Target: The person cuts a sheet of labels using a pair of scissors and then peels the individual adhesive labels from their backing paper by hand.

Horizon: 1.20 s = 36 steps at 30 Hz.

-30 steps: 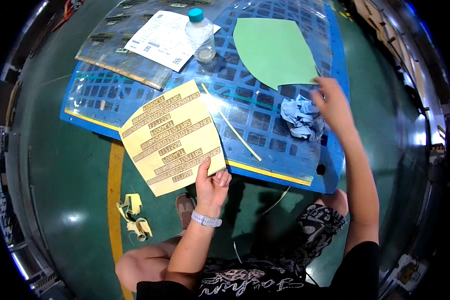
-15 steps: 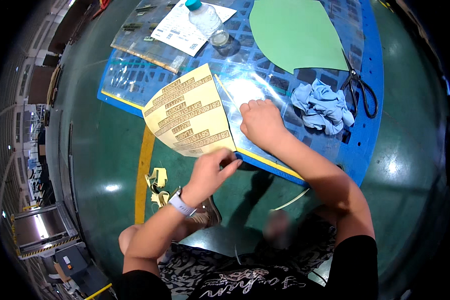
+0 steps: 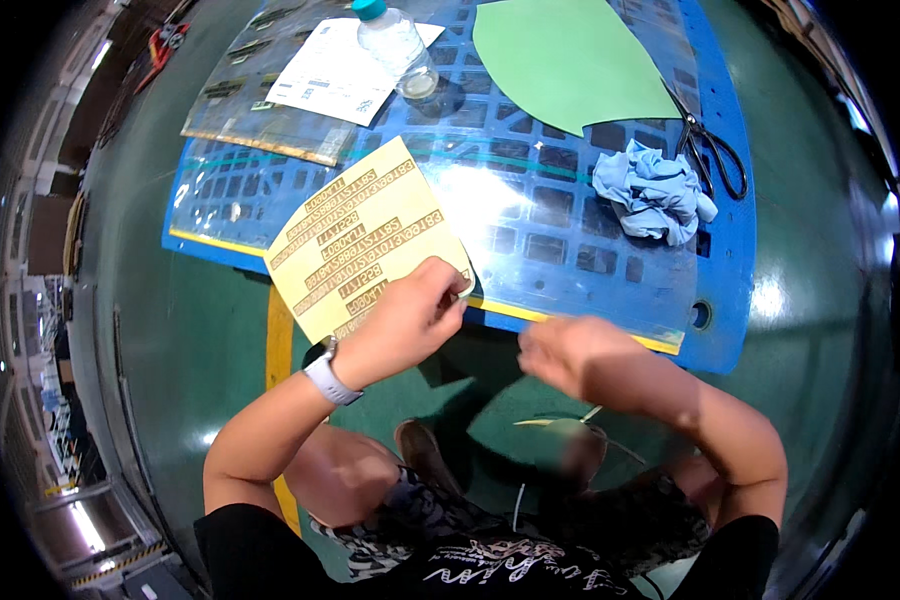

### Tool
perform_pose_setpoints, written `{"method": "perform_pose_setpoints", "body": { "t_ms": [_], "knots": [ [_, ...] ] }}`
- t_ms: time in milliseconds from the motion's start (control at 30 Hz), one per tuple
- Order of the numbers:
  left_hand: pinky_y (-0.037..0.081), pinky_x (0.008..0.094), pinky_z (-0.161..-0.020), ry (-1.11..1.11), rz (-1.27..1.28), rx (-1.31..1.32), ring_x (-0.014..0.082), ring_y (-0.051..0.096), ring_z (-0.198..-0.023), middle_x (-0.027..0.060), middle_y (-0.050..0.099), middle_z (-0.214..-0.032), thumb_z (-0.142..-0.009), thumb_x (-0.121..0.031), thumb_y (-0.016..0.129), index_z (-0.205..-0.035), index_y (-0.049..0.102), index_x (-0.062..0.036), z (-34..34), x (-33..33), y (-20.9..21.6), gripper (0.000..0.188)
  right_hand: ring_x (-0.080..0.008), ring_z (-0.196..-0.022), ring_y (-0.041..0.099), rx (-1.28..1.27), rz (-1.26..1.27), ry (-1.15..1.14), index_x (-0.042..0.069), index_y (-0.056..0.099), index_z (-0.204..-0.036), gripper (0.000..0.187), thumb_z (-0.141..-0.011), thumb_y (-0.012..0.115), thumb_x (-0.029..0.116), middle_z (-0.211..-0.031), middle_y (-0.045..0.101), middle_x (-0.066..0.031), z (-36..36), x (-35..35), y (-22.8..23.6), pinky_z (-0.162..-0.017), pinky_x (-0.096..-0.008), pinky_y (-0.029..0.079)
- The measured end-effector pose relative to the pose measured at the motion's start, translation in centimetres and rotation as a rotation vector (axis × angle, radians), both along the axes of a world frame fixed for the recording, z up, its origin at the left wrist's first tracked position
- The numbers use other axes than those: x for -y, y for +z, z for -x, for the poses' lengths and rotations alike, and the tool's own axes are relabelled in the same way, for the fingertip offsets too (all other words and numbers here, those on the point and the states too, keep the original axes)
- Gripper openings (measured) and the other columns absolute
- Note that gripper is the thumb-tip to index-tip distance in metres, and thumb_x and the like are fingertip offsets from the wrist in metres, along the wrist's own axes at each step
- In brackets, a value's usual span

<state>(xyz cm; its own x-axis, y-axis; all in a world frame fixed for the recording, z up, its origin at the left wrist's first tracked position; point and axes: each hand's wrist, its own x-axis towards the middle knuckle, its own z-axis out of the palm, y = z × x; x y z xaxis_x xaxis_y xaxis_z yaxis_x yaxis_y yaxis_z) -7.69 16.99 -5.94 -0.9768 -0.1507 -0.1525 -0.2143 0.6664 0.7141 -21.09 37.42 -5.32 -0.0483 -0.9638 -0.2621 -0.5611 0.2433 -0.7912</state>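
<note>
A pale yellow sheet [image 3: 355, 215] with brown printed bands and a curved left side lies partly on the blue table [image 3: 725, 290], its lower part overhanging the near edge. My left hand [image 3: 415, 315], with a watch on the wrist, is closed on the sheet's lower right corner, which curls up slightly. My right hand [image 3: 580, 360] is off the near table edge, to the right of the sheet and apart from it. Motion smears its fingers, and I see nothing plainly held in them. Thin pale strips [image 3: 550, 420] lie on the green floor below it.
On the table are a green sheet [image 3: 575, 65], black scissors [image 3: 710, 150], a crumpled blue cloth [image 3: 655, 195], a clear bottle with a teal cap [image 3: 398, 50] and a white paper [image 3: 320, 75]. Yellow tape [image 3: 510, 310] runs along the near edge.
My right hand has moved from the tabletop back past the near edge. The narrow strip beside the sheet is gone from the table. My left hand now grips the sheet's corner.
</note>
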Motion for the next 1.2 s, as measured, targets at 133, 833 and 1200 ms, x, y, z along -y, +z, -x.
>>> {"method": "perform_pose_setpoints", "body": {
  "t_ms": [133, 833, 1200],
  "knots": [
    [0.047, 0.0239, -0.068, 0.022, -0.348, -0.052, 0.0095, 0.054, -0.076, 0.0058, 0.055, -0.094, -0.084, -0.003, 0.059, -0.092, 0.051, -0.0002, -1.4, 2.0, -1.2, 0.012, -0.0165, -0.070, 0.060, 0.631, 0.001, -0.501, 0.000, 0.051, -0.093, 0.019, -0.092, 0.054, 0.019, -0.076, 0.058, -0.0084, -2.5, 5.5, -1.9, -0.059, -0.0301, 0.048],
    [0.046, 0.0273, -0.072, 0.032, -0.600, -0.270, 0.0172, 0.057, -0.080, 0.0097, 0.060, -0.099, -0.082, 0.000, 0.057, -0.086, 0.057, 0.0019, -5.9, 4.5, -2.5, 0.005, -0.0255, -0.074, 0.051, 0.088, 0.320, -0.670, -0.001, 0.051, -0.093, 0.010, -0.088, 0.053, 0.008, -0.084, 0.050, -0.0131, -9.8, 9.1, -2.1, -0.070, -0.0325, 0.043],
    [0.043, 0.0235, -0.066, -0.035, -0.530, -0.312, 0.0106, 0.052, -0.076, 0.0068, 0.059, -0.095, -0.081, -0.001, 0.055, -0.084, 0.055, -0.0005, -5.0, 4.5, -2.3, 0.003, -0.0386, -0.080, 0.052, -0.149, 0.291, -0.540, -0.001, 0.050, -0.093, 0.011, -0.085, 0.053, 0.006, -0.086, 0.051, -0.0199, -9.8, 9.0, -0.3, -0.071, -0.0400, 0.044]
  ]
}}
